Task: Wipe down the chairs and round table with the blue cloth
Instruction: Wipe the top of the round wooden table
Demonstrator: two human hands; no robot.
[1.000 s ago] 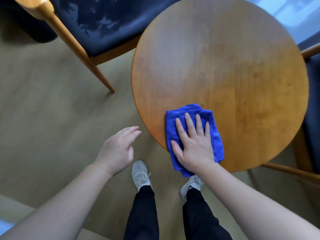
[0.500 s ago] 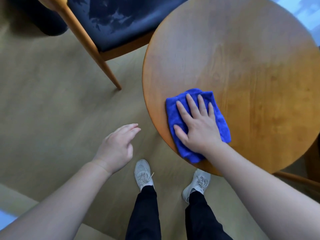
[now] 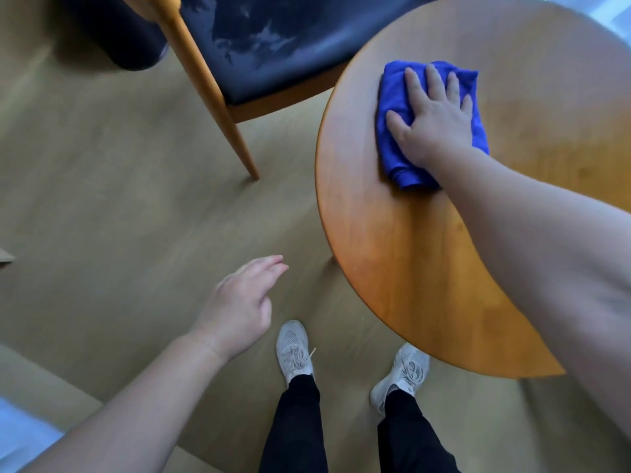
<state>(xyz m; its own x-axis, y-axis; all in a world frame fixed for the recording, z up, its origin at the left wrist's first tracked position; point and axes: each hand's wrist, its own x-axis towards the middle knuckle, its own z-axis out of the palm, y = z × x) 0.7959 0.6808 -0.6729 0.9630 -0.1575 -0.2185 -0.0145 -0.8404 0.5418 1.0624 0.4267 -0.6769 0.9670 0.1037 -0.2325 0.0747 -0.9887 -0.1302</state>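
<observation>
The round wooden table (image 3: 426, 268) fills the right side of the head view. On its left part lies the folded blue cloth (image 3: 392, 107). My right hand (image 3: 433, 114) presses flat on the cloth with its fingers straight and spread. My left hand (image 3: 242, 302) hovers over the floor to the left of the table, fingers relaxed, holding nothing. A wooden chair with a dark blue seat (image 3: 273, 42) stands at the top, just left of the table.
The chair's wooden leg (image 3: 211, 93) slants down to the floor left of the table. My two feet in pale sneakers (image 3: 293, 349) stand on the wood floor by the table's near edge. A dark round object (image 3: 112, 32) sits at the top left.
My right hand has slid the cloth away from the table's near edge, farther across the top. The view has shifted, so the table sits more to the right. My left hand stays open.
</observation>
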